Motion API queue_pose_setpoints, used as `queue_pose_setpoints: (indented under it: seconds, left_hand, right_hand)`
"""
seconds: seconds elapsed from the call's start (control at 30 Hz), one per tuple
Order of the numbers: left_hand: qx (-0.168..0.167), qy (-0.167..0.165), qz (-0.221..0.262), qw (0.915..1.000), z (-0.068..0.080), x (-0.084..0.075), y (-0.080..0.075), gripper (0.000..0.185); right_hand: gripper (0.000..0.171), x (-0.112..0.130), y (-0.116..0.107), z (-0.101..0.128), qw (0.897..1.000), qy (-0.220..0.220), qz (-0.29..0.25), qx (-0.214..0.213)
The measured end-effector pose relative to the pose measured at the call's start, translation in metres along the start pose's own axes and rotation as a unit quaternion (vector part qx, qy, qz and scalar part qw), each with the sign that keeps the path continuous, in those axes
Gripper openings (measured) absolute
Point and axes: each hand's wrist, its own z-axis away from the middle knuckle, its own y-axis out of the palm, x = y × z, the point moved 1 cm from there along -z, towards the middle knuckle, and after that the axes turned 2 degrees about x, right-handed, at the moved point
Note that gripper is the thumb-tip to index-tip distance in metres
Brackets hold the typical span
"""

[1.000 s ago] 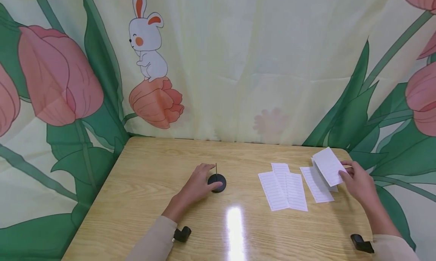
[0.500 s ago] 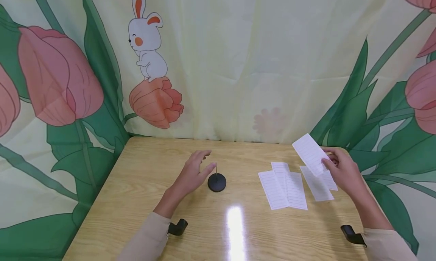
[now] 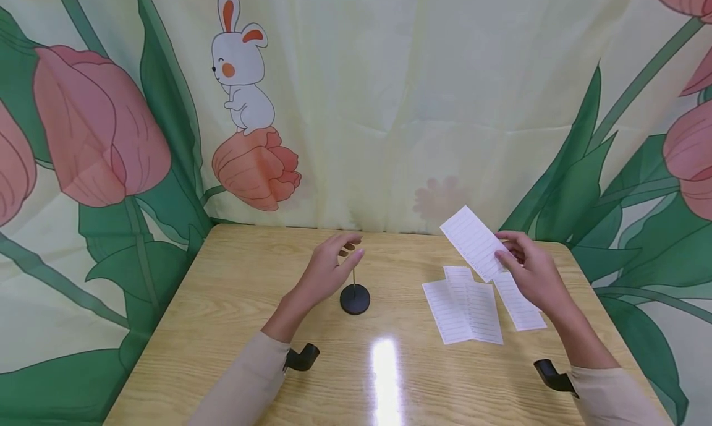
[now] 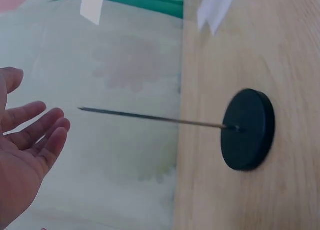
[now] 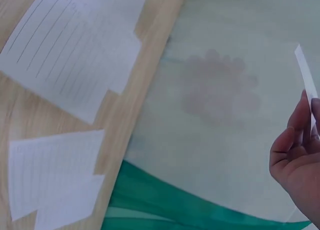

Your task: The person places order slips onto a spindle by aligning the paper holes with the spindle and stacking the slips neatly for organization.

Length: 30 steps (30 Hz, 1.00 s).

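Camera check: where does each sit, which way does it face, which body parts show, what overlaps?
Head: worn on the head, facing forward and down at the table and curtain; left hand, right hand and sleeves show.
Left wrist: worn on that wrist, facing the spike stand; part of the left hand shows at left.
Right wrist: worn on that wrist, facing the loose sheets and curtain; part of the right hand shows at right, pinching the held sheet.
Shared: spike stand in head and left wrist; held sheet in head and right wrist.

no word, number or brand readable. on the loose slips point(image 3: 445, 311) and the raised slip point(image 3: 471, 243), ruled lines point(image 5: 37, 33); on one slip point(image 5: 75, 75) in the right wrist view, faint marks point(image 5: 72, 5), perhaps lettering, too blurred to make out.
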Motion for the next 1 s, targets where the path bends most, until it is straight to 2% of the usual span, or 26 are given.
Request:
queue_pose_setpoints:
  seconds: [0.3, 0.5, 0.63, 1.0]
  left_hand:
    - [0.008, -0.013, 0.026, 0.9995, -0.022, -0.016, 0.002, 0.035]
    - [0.008, -0.042, 0.065, 0.997, -0.034, -0.015, 0.005, 0.034]
    - [0.008, -0.063, 0.084, 0.9945, -0.039, -0.014, 0.008, 0.032]
    - [-0.001, -0.083, 0.112, 0.9902, -0.044, -0.017, 0.012, 0.028]
  right_hand:
    - [0.035, 0.027, 0.016, -0.009, 0.999, -0.018, -0.032, 0.02]
    - [0.035, 0.04, 0.026, -0.016, 0.997, -0.04, -0.061, 0.032]
    - [0.036, 0.048, 0.033, -0.019, 0.995, -0.047, -0.07, 0.044]
    - [0.032, 0.061, 0.054, -0.027, 0.992, -0.064, -0.091, 0.062]
